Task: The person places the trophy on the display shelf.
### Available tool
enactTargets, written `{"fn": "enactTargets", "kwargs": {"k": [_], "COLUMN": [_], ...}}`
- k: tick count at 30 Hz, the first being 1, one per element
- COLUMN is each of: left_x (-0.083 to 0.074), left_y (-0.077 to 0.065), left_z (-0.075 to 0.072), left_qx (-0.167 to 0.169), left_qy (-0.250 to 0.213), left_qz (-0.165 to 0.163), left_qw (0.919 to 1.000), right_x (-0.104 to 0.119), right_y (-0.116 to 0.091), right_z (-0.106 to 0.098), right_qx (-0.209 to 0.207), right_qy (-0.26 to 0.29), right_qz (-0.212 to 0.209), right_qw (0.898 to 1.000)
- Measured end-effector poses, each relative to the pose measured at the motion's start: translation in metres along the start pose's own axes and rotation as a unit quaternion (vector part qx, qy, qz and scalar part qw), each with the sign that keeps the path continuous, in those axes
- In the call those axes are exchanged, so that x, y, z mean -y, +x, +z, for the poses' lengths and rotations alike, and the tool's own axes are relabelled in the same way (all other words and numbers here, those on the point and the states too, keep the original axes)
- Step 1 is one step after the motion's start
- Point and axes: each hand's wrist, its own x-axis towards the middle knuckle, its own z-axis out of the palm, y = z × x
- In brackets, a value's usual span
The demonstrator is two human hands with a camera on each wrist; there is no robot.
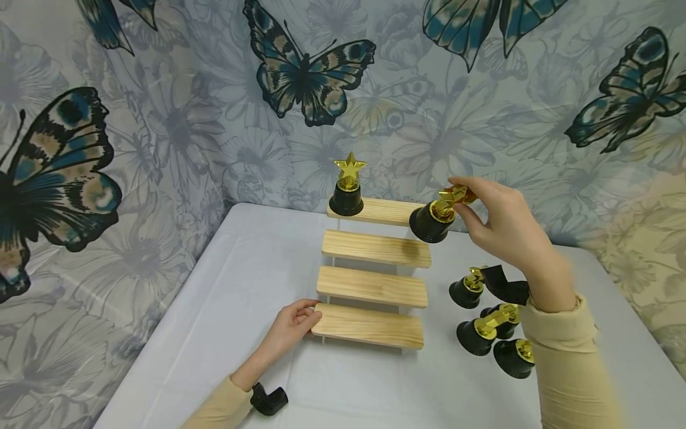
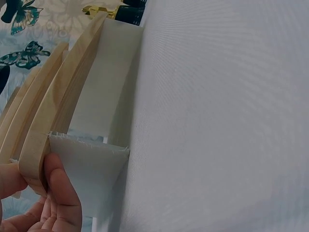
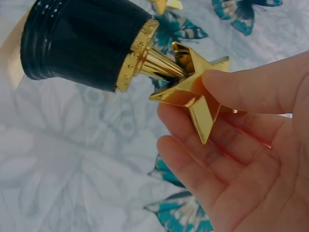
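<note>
My right hand (image 1: 506,223) pinches a small star trophy (image 1: 433,221) by its gold star, between thumb and fingers. The trophy tilts, its black base overlapping the right end of the top shelf (image 1: 383,211) in the head view. In the right wrist view the gold star (image 3: 193,87) lies under the thumb. With thumb and fingers, my left hand (image 1: 292,325) grips the left end of the lowest wooden shelf (image 1: 370,326) of a four-step display stand. On the top shelf's left end another star trophy (image 1: 347,193) stands upright.
Several more black-and-gold trophies (image 1: 476,336) sit on the white table (image 1: 225,286) right of the stand, partly behind the right forearm. A patterned butterfly backdrop (image 1: 396,119) rises behind the table. Black straps (image 1: 270,400) hang at both wrists.
</note>
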Motion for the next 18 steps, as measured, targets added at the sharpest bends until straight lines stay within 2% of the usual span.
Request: {"fn": "enactTargets", "kwargs": {"k": [5,12,18], "left_x": [0.0,-0.025,-0.03], "left_y": [0.001,-0.006,-0.007], "left_z": [0.0,0.0,0.0], "left_qx": [0.005,0.007,0.007], "left_qy": [0.003,0.003,0.007], "left_qz": [0.004,-0.011,-0.011], "left_qw": [1.0,0.9999,0.9999], "right_x": [0.001,0.002,0.0], "right_y": [0.018,0.038,0.052], "right_z": [0.013,0.028,0.041], "right_qx": [-0.009,0.005,0.018], "right_qy": [0.031,0.066,0.076], "right_qz": [0.001,0.007,0.015], "right_qw": [0.999,0.998,0.997]}}
